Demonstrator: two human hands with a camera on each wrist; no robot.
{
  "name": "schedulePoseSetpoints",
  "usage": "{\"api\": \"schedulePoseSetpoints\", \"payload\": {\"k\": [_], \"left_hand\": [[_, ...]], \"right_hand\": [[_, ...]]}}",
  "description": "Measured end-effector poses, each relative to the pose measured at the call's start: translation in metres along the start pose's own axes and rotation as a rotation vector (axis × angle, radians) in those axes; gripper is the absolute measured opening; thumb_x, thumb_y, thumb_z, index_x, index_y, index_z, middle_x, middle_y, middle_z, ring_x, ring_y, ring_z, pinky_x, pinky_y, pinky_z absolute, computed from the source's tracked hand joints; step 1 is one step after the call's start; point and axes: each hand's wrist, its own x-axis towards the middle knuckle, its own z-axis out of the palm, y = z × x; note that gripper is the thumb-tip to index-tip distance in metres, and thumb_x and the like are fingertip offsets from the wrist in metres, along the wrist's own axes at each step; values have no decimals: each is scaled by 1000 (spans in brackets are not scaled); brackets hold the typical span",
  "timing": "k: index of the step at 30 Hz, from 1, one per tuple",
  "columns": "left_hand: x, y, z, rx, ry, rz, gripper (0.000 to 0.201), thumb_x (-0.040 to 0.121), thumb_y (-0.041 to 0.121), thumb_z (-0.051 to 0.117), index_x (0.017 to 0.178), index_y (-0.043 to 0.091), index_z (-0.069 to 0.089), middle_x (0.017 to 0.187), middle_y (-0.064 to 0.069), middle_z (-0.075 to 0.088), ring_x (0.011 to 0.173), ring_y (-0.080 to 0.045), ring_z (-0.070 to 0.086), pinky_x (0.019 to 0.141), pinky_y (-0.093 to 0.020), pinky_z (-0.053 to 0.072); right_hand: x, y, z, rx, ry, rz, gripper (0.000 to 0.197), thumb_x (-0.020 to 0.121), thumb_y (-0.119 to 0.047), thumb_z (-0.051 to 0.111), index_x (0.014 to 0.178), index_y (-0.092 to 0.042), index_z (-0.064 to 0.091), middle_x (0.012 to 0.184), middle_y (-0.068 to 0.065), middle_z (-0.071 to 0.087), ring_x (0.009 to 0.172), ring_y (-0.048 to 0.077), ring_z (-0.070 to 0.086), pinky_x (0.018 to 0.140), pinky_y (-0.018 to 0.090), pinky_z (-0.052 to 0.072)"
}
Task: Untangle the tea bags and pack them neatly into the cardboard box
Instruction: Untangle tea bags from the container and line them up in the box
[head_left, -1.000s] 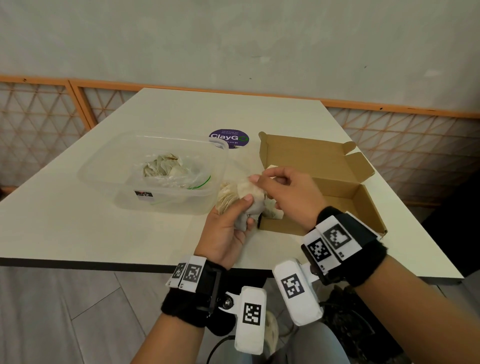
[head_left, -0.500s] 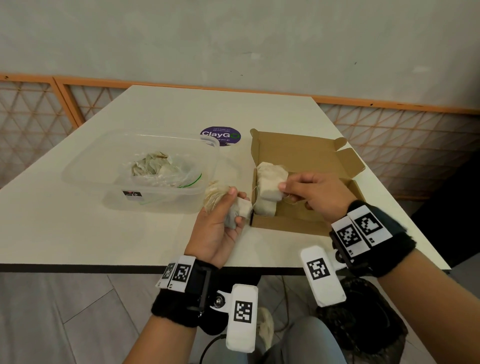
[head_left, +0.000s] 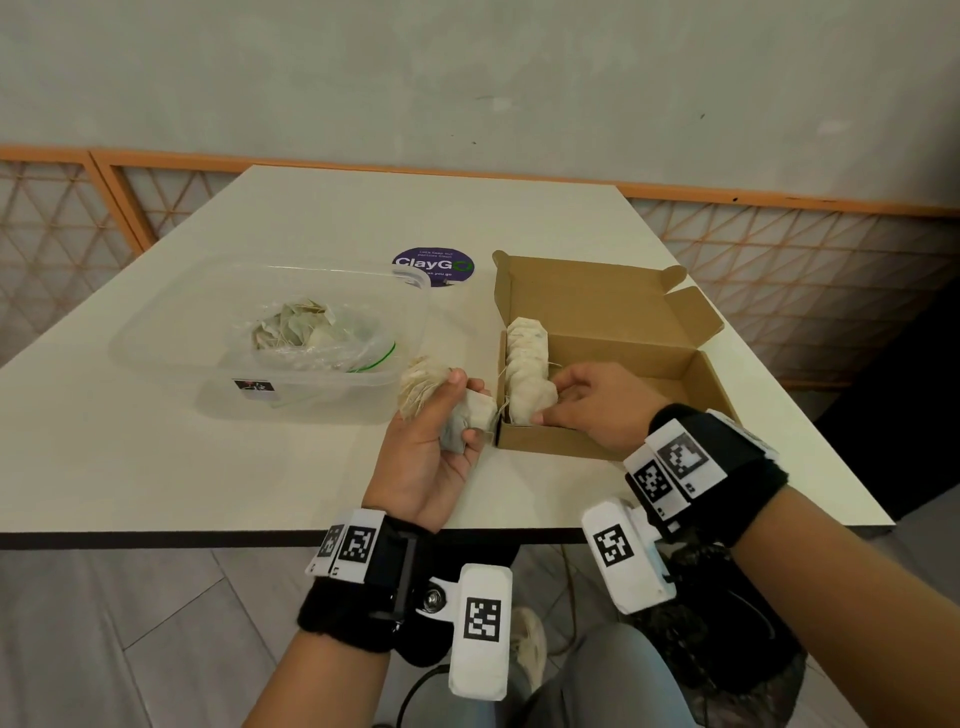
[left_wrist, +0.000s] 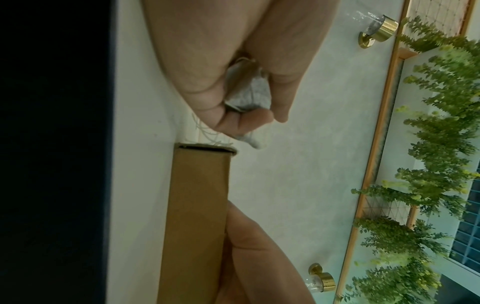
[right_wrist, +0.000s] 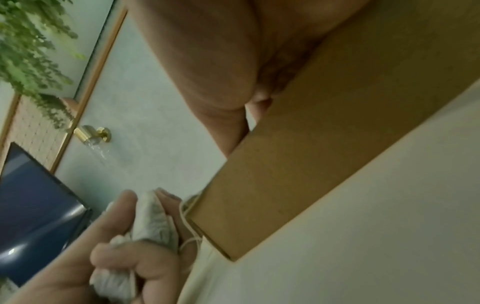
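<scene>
clearly soft and light, the tea bags (head_left: 527, 371) in the cardboard box (head_left: 613, 332) suit gentle pinches; right hand (head_left: 597, 402) fingers pinch one, left hand (head_left: 431, 441) fingers curl around a bunch (head_left: 447, 402).

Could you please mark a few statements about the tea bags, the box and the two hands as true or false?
1. The left hand holds a bunch of tea bags. True.
2. The cardboard box is closed. False: its lid stands open.
3. A row of tea bags stands at the left end of the box. True.
4. The right hand rests flat on the table. False: it is inside the box, its fingers at the row of bags.
5. The clear plastic container is empty. False: it holds a plastic bag with more tea bags.
</scene>
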Motion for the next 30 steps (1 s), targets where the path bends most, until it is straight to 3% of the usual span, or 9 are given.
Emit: {"api": "schedulePoseSetpoints", "payload": {"k": [2,5,8,11,14,19,23,26,30], "left_hand": [[0,0,0,1,-1,-4,8,78,17,62,84,16,57,76,-2,64,61,-5,59,44,-13,40],[0,0,0,-9,7,-6,8,79,17,61,85,16,56,76,-2,64,61,-5,58,44,-13,40],[0,0,0,-19,9,-10,6,79,16,61,84,16,57,75,-2,64,59,-5,59,43,-13,40],[0,0,0,-12,8,-14,7,79,16,62,84,16,57,75,-2,64,59,-5,59,43,-13,40],[0,0,0,-12,9,-13,9,78,16,62,85,15,57,76,-2,64,59,-5,59,42,-13,40],[0,0,0,-15,11,-26,7,79,16,61,85,16,57,74,-1,64,60,-5,59,41,-14,41],[0,0,0,-16,8,-23,8,79,18,61,85,16,57,75,-2,63,61,-7,58,42,-14,40],[-1,1,-1,-75,19,-10,3,86,17,58,83,17,59,75,-1,63,60,-5,58,42,-13,40],[-3,4,0,-152,25,6,8,87,18,55,80,17,57,70,1,63,55,-6,60,40,-13,38]], "right_hand": [[0,0,3,1,12,-26,43,77,-18,73,116,-12,54,93,9,66,78,14,57,68,22,46],[-1,2,7,60,122,-72,45,71,-20,79,104,-20,49,83,4,61,70,12,54,64,24,44],[-6,5,7,113,189,-197,30,72,-19,78,85,-21,51,77,-2,56,65,7,48,60,15,41],[-13,5,9,28,108,-308,6,80,-22,70,85,-19,67,82,-2,55,65,1,43,58,4,35],[-13,5,9,-117,48,-337,16,88,-35,58,92,-28,72,83,-5,47,74,2,44,66,12,33],[-22,0,7,-400,49,-382,43,84,-63,36,54,-41,57,83,-7,42,81,11,44,79,34,40],[-26,-10,3,-588,-12,-400,41,87,-61,37,104,-38,67,108,-10,46,105,12,39,94,33,31],[-26,-22,-9,-557,33,-439,29,86,-46,54,111,-32,61,108,-7,46,105,14,43,96,38,38],[-22,-52,-15,-681,48,-515,32,86,-29,59,117,-30,56,103,-3,47,92,12,43,78,26,36]]}}
